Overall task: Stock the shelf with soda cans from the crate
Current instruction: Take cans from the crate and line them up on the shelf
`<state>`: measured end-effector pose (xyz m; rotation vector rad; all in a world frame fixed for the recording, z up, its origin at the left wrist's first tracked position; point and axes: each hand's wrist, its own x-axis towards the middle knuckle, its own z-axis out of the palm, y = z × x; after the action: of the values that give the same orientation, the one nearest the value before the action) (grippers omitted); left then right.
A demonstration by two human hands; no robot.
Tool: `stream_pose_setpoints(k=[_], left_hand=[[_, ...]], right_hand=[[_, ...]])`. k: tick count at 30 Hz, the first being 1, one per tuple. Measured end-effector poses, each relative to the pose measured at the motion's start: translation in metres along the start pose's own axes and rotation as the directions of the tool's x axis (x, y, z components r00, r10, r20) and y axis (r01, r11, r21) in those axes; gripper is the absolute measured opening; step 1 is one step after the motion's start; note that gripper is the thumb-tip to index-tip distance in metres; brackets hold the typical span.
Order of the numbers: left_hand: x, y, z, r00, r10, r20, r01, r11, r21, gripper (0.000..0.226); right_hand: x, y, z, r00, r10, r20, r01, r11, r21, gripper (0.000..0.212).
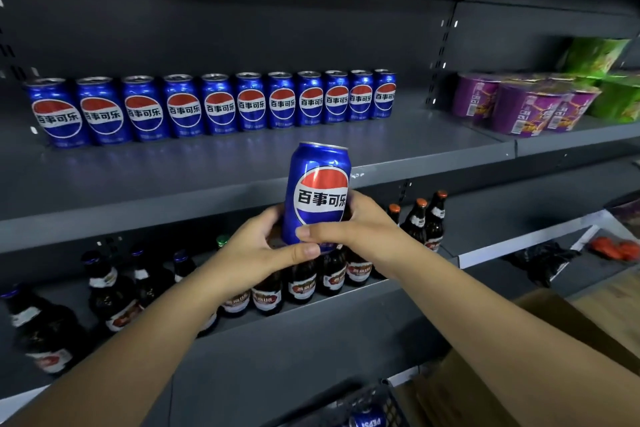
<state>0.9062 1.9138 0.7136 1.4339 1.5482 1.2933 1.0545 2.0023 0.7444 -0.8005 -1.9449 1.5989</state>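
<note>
- Open room first: the shelf (173, 170) has a bare strip in front of the row of cans (218, 102), and more bare deck to the right of the last can, up to the slotted upright.
- The row sits towards the back; the shelf's front lip runs just behind the can I'm holding.
- Held can (317, 194) is in the air in front of that lip, near the middle of the view.
- Long axis near vertical, top leaning slightly right, rim up, logo facing me.
- Left hand (256, 246) cups the base from the left, thumb across the bottom front.
- Right hand (360, 232) wraps the lower right side, thumb on the front.
- Both grips closed round the can; both forearms reach up and forward.
- Crate (374, 406) at the bottom edge, one can in it (369, 421) lying on its side.
</note>
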Motion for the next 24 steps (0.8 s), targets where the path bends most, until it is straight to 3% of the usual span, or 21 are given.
stream_pose_setpoints(k=[2,4,7,12,20,24], left_hand=[[0.017,0.008,0.005,1.000,-0.001,-0.006,0.002,1.000,0.027,0.083],[0.036,0.015,0.015,0.999,0.003,-0.052,-0.004,1.000,-0.021,0.049],[0.075,0.023,0.032,0.961,-0.026,-0.275,0.017,0.999,-0.034,0.013],[0.154,0.032,0.067,0.887,-0.011,-0.463,0.071,0.991,0.113,0.025],[0.239,0.030,0.126,0.886,-0.028,-0.462,0.252,0.867,0.430,0.021],[0.263,0.029,0.141,0.865,-0.054,-0.499,0.334,0.803,0.493,0.017]], right_hand=[[0.010,0.000,-0.017,1.000,-0.009,-0.012,0.009,1.000,0.008,0.041],[0.021,-0.002,-0.038,0.999,-0.024,-0.022,0.025,1.000,0.008,0.040],[0.043,-0.003,-0.076,0.999,-0.007,-0.045,0.008,1.000,0.027,0.045],[0.077,0.007,-0.138,0.996,0.080,-0.038,-0.075,0.990,0.119,0.045],[0.116,0.017,-0.230,0.991,0.061,-0.117,-0.047,0.992,0.120,0.048],[0.137,0.026,-0.262,0.980,0.070,-0.189,-0.049,0.992,0.115,0.058]])
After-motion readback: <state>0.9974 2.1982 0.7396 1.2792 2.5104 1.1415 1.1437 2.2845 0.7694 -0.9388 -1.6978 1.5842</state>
